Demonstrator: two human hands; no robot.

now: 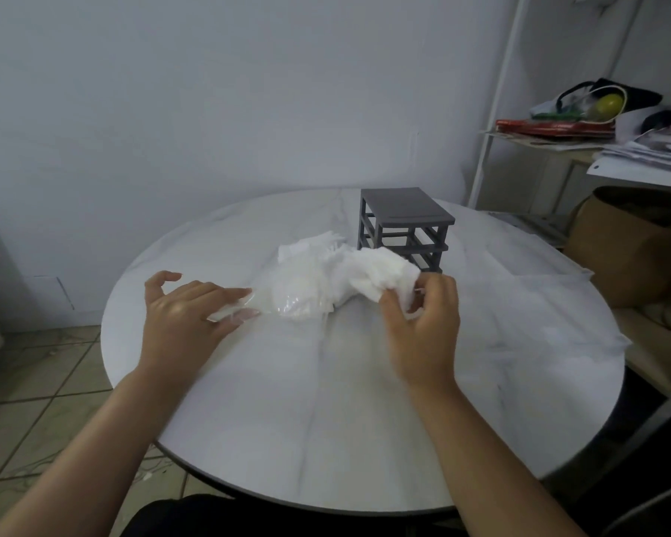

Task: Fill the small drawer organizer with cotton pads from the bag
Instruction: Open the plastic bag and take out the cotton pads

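A clear plastic bag (291, 300) of white cotton pads lies on the round white table (326, 401), with loose white pads (318, 246) heaped behind it. My left hand (183, 308) rests on the bag's left end, fingers stretched out flat on the plastic. My right hand (423, 323) pinches a bunch of white cotton pads (380, 273) at the bag's right end. Just behind that bunch stands the small grey drawer organizer (403, 222), an open frame with no drawers showing in its front slots.
A white sheet (539, 304) lies over the table's right side. Beyond the table at right are a brown bag (628, 246) and a white shelf (558, 141) piled with papers and clutter. A tiled floor (35, 401) shows at left.
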